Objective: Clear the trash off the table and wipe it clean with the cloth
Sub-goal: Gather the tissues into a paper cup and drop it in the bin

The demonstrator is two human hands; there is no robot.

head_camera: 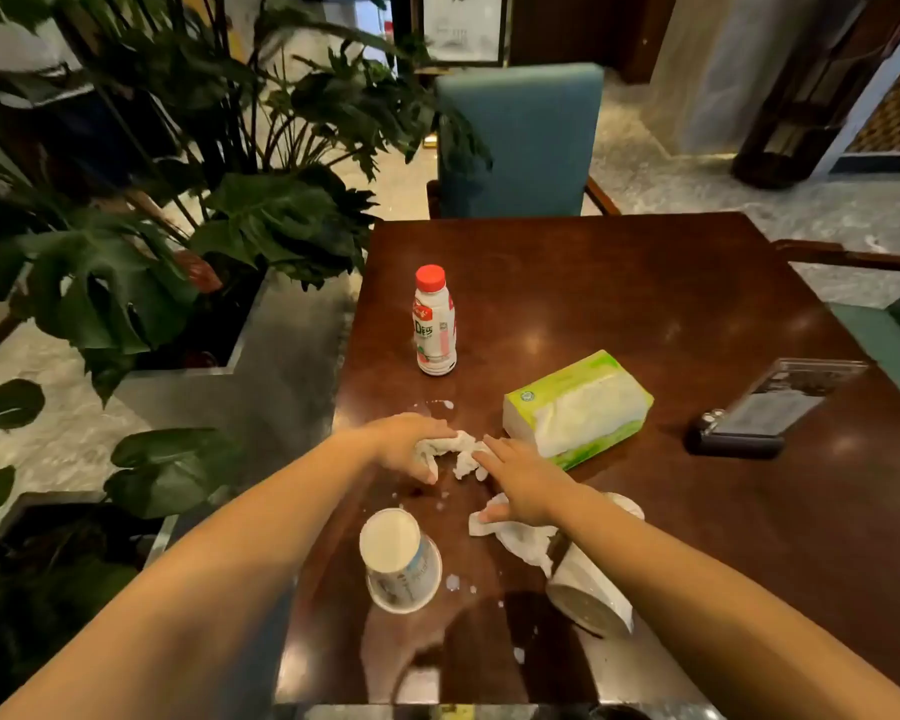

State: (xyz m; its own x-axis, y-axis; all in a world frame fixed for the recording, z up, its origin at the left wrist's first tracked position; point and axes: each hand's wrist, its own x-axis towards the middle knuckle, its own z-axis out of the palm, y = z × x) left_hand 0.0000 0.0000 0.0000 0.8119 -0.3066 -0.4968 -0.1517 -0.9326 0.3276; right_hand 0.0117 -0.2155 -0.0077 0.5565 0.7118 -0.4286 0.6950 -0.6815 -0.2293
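My left hand (409,444) grips a crumpled white tissue (463,449) on the dark wooden table (645,283). My right hand (520,478) rests beside it, fingertips touching the same tissue, with its thumb on a second crumpled tissue (520,537) underneath. An upside-down paper cup (401,561) stands near the front edge. Another paper cup (588,595) lies on its side under my right forearm. A white bottle with a red cap (434,322) stands upright further back. White droplets (453,582) dot the tabletop.
A green tissue pack (578,407) lies right of my hands. A dark device with a clear case (770,407) sits at the right. A teal chair (520,142) stands behind the table, another chair (894,335) at right. Large potted plants (178,252) crowd the left side.
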